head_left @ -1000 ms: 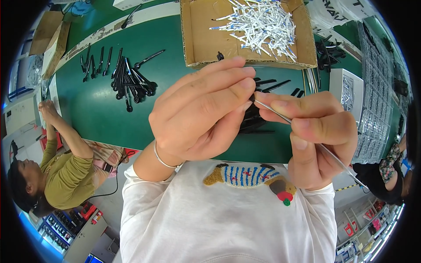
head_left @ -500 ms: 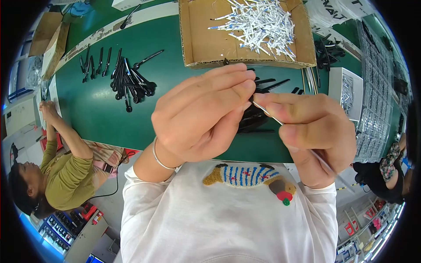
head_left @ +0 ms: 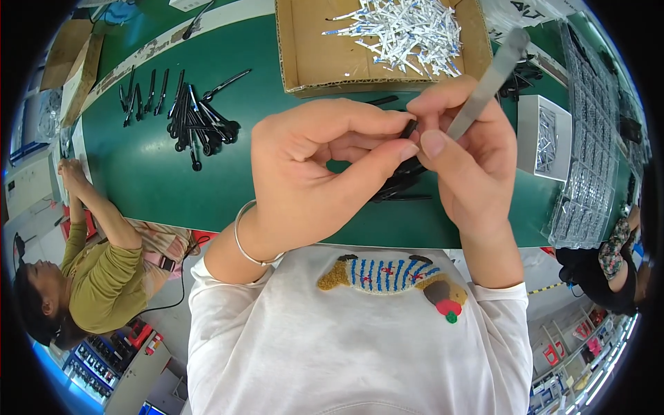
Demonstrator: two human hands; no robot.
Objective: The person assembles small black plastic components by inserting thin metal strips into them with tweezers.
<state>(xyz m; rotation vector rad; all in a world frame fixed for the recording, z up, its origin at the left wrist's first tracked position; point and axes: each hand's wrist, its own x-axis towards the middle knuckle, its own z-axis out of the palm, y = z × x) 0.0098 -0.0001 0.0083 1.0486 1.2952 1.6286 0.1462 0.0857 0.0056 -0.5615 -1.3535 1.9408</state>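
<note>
My left hand (head_left: 311, 169) pinches a small black plastic piece (head_left: 409, 129) between thumb and forefinger. Opposite it, my right hand (head_left: 474, 162) is closed, its thumb and fingertips meeting the piece's right side. Flat metal tweezers (head_left: 492, 79) rest in the right hand, their broad end sticking up and away; the points are hidden. Under and behind the hands lie more black pieces (head_left: 398, 188), partly covered. To the left, a pile of slim black sticks with rounded ends (head_left: 200, 128) lies on the green table (head_left: 138, 180).
A cardboard box (head_left: 301, 88) with many white paper strips (head_left: 415, 38) stands beyond my hands. On the right are a white box (head_left: 527, 149) of small silvery parts and clear compartment trays (head_left: 586, 159). Several black sticks (head_left: 159, 93) lie far left. A co-worker (head_left: 104, 283) sits at left.
The tweezers have turned in my right hand: their broad end now points up and away, no longer toward me. Both hands have shifted, and the black piece now shows between the fingertips.
</note>
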